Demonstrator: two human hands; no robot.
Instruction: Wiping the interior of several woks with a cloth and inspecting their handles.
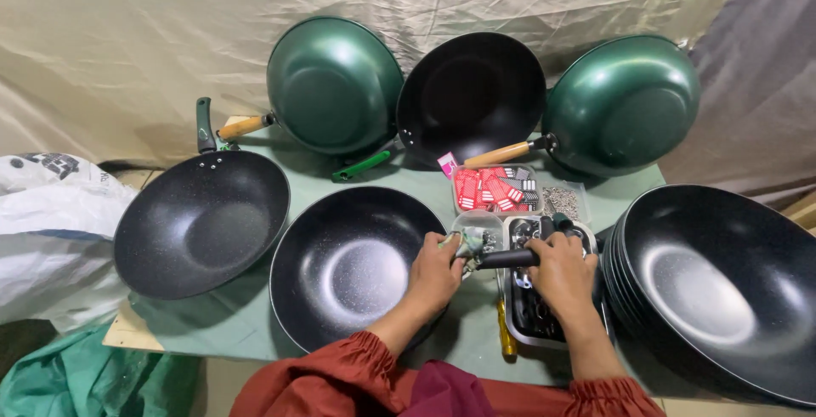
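At table centre, the handleless black wok (348, 264) lies open side up, its rim at 3 o'clock meeting the left hand (433, 274). The left hand rests on that rim, fingers curled shut around a small greenish fitting (466, 243) held at the hand's 1 o'clock. The right hand (563, 274) sits just beside it at 3 o'clock, fingers closed around a black handle (508, 258). The handle runs level from the right fingers toward 9 o'clock, its free end reaching the fitting between the two hands.

Beneath the right hand stands a metal tray (544, 319) of dark hardware. A clear box of red tags (495, 189) lies at 12 o'clock from the hands. A yellow-handled tool (507, 337) lies at 6 o'clock, beside the tray. A stack of black woks (722, 285) stands at 3 o'clock; a handled black wok (202, 223) sits at 9 o'clock. Three more woks lean on the cloth backdrop (127, 43) at 12 o'clock.
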